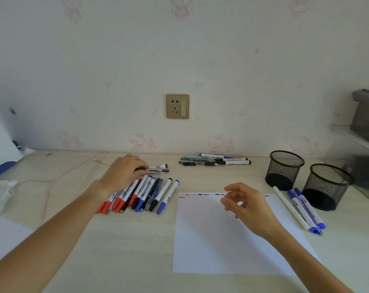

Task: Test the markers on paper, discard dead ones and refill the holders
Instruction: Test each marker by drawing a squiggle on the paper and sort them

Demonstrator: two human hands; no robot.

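A white sheet of paper [221, 246] lies on the desk with short red, black and blue test scribbles along its top edge. Left of it sits a pile of red, black and blue markers [141, 193]. My left hand [122, 172] reaches over the back of that pile, its fingers on a couple of black-capped markers [158, 168]. My right hand [244, 201] hovers above the paper's top, fingers loosely curled and holding nothing. Two empty black mesh holders [285, 169] [327, 187] stand at the right. Three blue and white markers [306, 210] lie in front of them.
A further group of markers and pens [215, 160] lies at the back by the wall. A pink cable [52, 178] runs across the left of the desk near crumpled tissue [2, 193]. Another sheet [6, 235] lies at front left. A shelf with a grey object [365, 119] is at right.
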